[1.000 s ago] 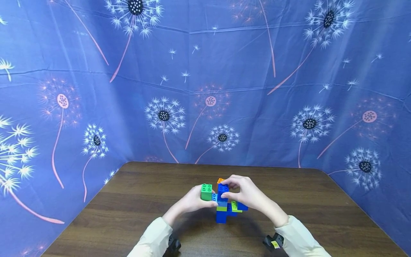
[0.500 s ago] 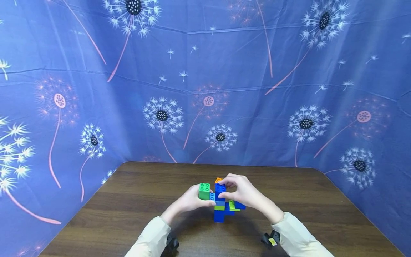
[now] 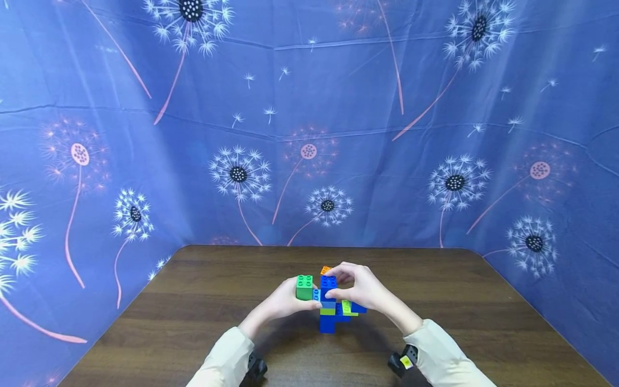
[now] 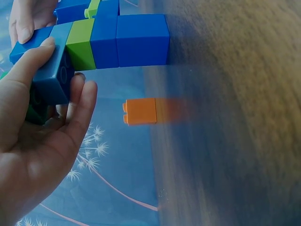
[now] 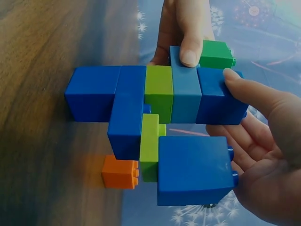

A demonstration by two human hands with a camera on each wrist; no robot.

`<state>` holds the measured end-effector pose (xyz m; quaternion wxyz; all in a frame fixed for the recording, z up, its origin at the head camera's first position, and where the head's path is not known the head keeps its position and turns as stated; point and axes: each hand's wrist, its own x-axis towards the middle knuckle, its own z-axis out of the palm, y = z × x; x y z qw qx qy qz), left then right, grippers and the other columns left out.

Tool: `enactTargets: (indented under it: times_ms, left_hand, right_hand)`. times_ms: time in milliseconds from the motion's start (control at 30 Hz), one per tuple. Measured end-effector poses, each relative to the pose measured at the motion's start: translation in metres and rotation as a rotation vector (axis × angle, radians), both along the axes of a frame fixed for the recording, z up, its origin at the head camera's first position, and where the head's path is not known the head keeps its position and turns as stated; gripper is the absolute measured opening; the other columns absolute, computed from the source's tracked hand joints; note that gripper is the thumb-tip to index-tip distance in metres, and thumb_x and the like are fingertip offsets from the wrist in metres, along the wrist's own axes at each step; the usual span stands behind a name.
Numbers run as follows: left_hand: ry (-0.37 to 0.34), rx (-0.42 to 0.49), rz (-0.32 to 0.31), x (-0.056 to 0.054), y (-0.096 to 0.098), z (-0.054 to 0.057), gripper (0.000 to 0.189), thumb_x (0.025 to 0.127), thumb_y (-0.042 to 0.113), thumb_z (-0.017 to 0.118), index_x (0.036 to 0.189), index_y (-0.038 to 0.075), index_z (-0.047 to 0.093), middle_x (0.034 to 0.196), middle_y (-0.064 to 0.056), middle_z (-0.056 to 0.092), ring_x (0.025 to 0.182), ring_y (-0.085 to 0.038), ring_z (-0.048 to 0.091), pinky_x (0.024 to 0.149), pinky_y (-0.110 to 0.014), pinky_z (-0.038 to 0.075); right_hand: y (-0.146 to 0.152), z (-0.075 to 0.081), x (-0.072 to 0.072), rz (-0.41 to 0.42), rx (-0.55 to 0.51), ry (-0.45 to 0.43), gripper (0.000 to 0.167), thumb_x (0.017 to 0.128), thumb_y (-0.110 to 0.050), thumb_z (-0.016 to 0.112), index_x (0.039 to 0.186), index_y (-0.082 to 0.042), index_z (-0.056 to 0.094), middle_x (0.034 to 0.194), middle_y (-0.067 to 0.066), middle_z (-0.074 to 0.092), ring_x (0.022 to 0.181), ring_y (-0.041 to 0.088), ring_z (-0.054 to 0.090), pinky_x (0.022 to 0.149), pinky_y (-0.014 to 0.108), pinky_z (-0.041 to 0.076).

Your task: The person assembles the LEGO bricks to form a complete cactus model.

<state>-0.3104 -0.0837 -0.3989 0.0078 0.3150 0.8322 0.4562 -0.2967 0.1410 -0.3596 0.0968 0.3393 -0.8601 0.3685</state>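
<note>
A tower of toy building bricks stands upright on the table between both hands. Its base is a blue brick (image 3: pixel 326 324), with another blue brick (image 5: pixel 127 113), a lime brick (image 5: pixel 159 94) and a light blue brick (image 5: pixel 186 94) above. My left hand (image 3: pixel 280 301) grips the light blue brick, thumb on the near face, fingers behind. A green brick (image 3: pixel 304 288) sits on that brick's left end. My right hand (image 3: pixel 367 289) pinches the dark blue top brick (image 3: pixel 328 287) between thumb and fingers. A side arm carries a thin lime brick (image 5: pixel 149 155) and a blue brick (image 5: pixel 195 167).
A loose orange brick (image 4: pixel 141 111) stands on the brown wooden table (image 3: pixel 232 269) behind the tower. A blue curtain with a dandelion print (image 3: pixel 271 80) hangs behind the table and along its sides. Each wrist wears a black camera (image 3: pixel 403 361).
The whole head view has shifted slightly, so hands, tower and curtain all sit a little farther left. Both hands keep their hold on the bricks.
</note>
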Motion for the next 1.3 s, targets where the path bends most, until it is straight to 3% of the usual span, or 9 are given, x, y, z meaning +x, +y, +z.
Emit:
enactTargets:
  times_ms: [300, 767, 1100, 1300]
  left_hand:
    - [0.0, 0.005, -0.006, -0.0011, -0.0009, -0.0017, 0.027, 0.08, 0.023, 0.075, 0.096, 0.005, 0.063, 0.076, -0.001, 0.065, 0.064, -0.005, 0.055, 0.063, -0.022, 0.048]
    - [0.0, -0.005, -0.001, 0.0014, -0.0018, 0.0011, 0.027, 0.08, 0.025, 0.075, 0.096, 0.007, 0.063, 0.075, 0.003, 0.064, 0.063, -0.004, 0.054, 0.061, -0.022, 0.048]
    - [-0.002, -0.007, 0.007, 0.0012, -0.0024, 0.0003, 0.027, 0.08, 0.025, 0.075, 0.096, 0.007, 0.063, 0.077, 0.002, 0.064, 0.064, -0.005, 0.054, 0.063, -0.022, 0.048]
    - [0.003, -0.004, 0.009, 0.0024, -0.0021, 0.0015, 0.028, 0.079, 0.025, 0.075, 0.097, 0.007, 0.063, 0.079, 0.002, 0.065, 0.065, -0.004, 0.055, 0.064, -0.022, 0.048]
  right_hand:
    - [0.0017, -0.0047, -0.0037, -0.025, -0.008, -0.067, 0.04, 0.077, -0.033, 0.076, 0.111, -0.014, 0.066, 0.095, 0.001, 0.069, 0.083, 0.012, 0.063, 0.075, 0.025, 0.05]
    - [-0.0027, -0.0031, 0.0009, 0.006, -0.024, 0.026, 0.04, 0.076, -0.032, 0.077, 0.109, -0.013, 0.065, 0.094, -0.002, 0.067, 0.082, 0.01, 0.061, 0.076, 0.034, 0.053]
    - [0.0009, -0.0006, -0.0069, 0.031, 0.011, -0.055, 0.041, 0.076, -0.032, 0.077, 0.11, -0.012, 0.065, 0.097, 0.0, 0.068, 0.085, 0.012, 0.062, 0.078, 0.028, 0.052]
    - [0.0044, -0.0011, -0.0077, 0.066, -0.007, -0.059, 0.041, 0.077, -0.034, 0.076, 0.111, -0.013, 0.064, 0.099, 0.0, 0.068, 0.087, 0.01, 0.062, 0.081, 0.031, 0.053]
